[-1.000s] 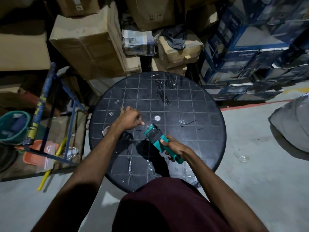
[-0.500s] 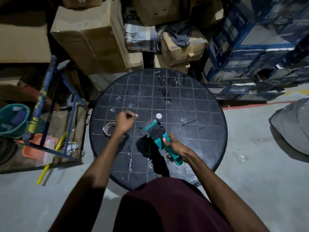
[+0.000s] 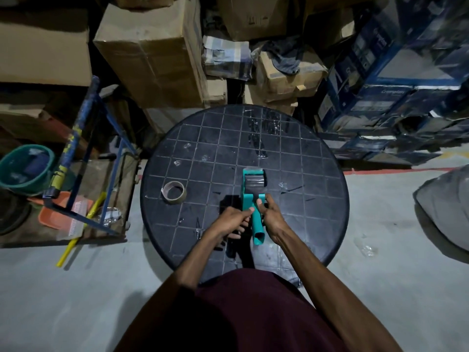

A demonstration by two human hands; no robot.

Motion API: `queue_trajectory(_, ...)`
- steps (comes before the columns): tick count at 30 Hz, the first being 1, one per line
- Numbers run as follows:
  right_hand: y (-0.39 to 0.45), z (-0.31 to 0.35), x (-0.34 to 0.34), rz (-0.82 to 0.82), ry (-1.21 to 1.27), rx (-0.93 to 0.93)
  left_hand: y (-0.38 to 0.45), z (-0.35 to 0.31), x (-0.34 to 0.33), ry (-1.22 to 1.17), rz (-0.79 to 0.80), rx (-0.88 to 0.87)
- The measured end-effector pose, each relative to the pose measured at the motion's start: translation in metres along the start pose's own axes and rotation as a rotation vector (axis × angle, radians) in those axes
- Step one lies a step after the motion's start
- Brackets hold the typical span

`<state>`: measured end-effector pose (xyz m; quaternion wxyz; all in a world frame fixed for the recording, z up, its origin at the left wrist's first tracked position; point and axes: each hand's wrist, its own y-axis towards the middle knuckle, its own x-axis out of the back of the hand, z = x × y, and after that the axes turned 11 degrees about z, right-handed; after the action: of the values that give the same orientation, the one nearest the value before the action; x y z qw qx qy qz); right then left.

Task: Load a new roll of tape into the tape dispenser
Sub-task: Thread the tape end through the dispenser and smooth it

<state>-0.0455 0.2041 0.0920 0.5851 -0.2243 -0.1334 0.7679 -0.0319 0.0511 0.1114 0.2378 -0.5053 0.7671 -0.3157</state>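
Observation:
A teal tape dispenser is held over the round black table, head pointing away from me, handle toward me. My right hand grips the handle from the right. My left hand touches the handle from the left, fingers curled on it. A dark roller or roll shows in the dispenser's head. A brown tape roll lies flat on the table's left side, apart from both hands.
Scraps of clear tape stick to the table top. Cardboard boxes and blue cartons are stacked behind. A blue metal frame, a green bucket and an orange tray stand at left. Grey floor lies around.
My left hand left the spot near the tape roll and came onto the dispenser's handle. The dispenser turned from tilted left to pointing straight away. The roll is now uncovered.

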Motion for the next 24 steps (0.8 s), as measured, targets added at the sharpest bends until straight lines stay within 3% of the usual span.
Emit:
queue_trajectory(4, -0.002, 0.001, 0.002, -0.059, -0.043, 0.047, -0.002, 0.010, 0.002, -0.137, 0.133, -0.001)
queue_trajectory(10, -0.005, -0.004, 0.007, -0.109, -0.020, 0.103, -0.010, 0.013, 0.004, -0.654, 0.394, 0.028)
queue_trajectory(18, -0.014, 0.002, 0.023, -0.129, -0.120, 0.075, -0.016, 0.028, -0.008, -0.764, 0.326, 0.060)
queue_trajectory(24, -0.020, 0.003, 0.029, -0.037, -0.124, 0.098, -0.017, 0.033, -0.010, -0.852, 0.442, 0.008)
